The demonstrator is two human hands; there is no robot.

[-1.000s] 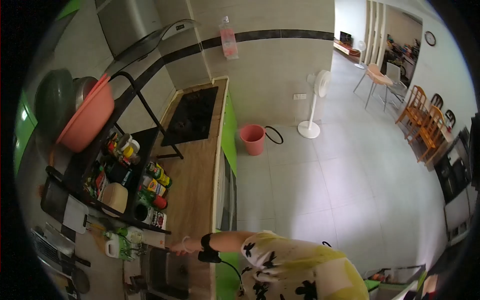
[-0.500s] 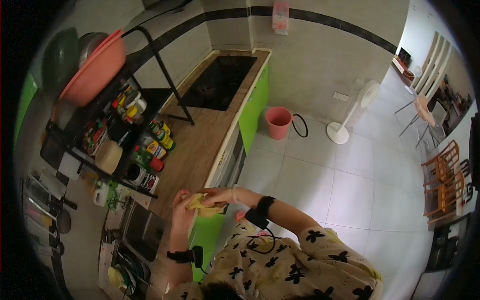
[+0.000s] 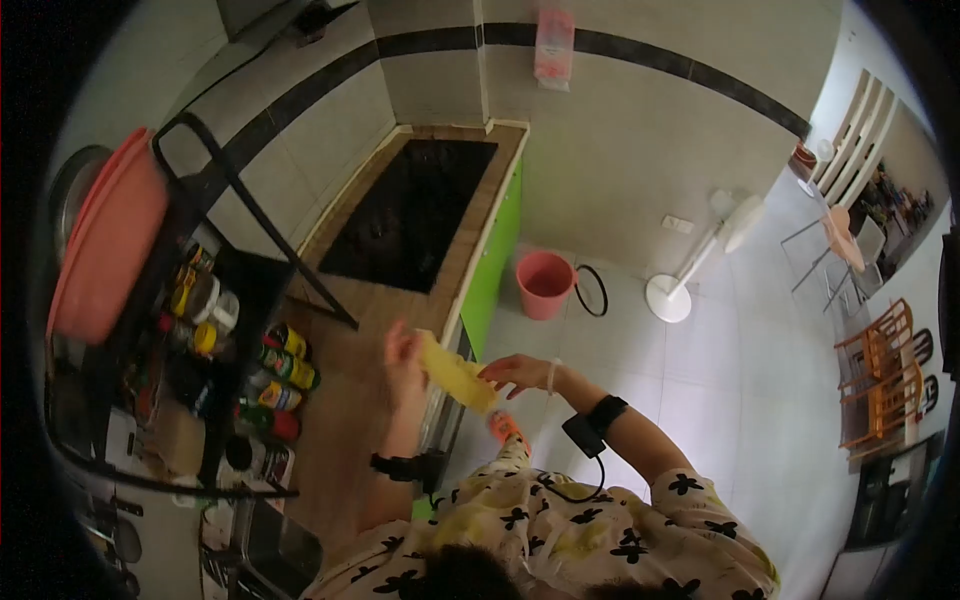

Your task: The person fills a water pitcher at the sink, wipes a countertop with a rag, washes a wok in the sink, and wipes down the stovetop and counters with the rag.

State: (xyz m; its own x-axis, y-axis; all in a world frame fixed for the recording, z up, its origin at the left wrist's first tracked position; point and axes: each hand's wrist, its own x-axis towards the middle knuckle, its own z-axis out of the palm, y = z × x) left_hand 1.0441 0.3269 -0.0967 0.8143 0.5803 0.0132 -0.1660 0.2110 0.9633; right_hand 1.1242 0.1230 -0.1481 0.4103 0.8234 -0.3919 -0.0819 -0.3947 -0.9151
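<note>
A yellow cloth (image 3: 455, 374) is stretched out slantwise in front of me, past the front edge of the counter. Its upper left end is in my left hand (image 3: 403, 358), whose fingers are closed and slightly blurred. At the cloth's right end, my right hand (image 3: 522, 373) pinches the edge with its fingertips. The wooden countertop (image 3: 352, 410) lies beside and below my left hand. Both wrists wear black straps with small boxes and cables.
A black cooktop (image 3: 415, 210) is set in the counter's far end. At left, a black rack (image 3: 225, 165) stands near several bottles (image 3: 290, 368) and a sink (image 3: 285, 545). A pink bucket (image 3: 546, 288) and a white fan (image 3: 668, 298) stand on the floor.
The cloth was bunched between my hands and is now spread out. My hands have moved apart, the right one to the right. My view has shifted toward the cooktop.
</note>
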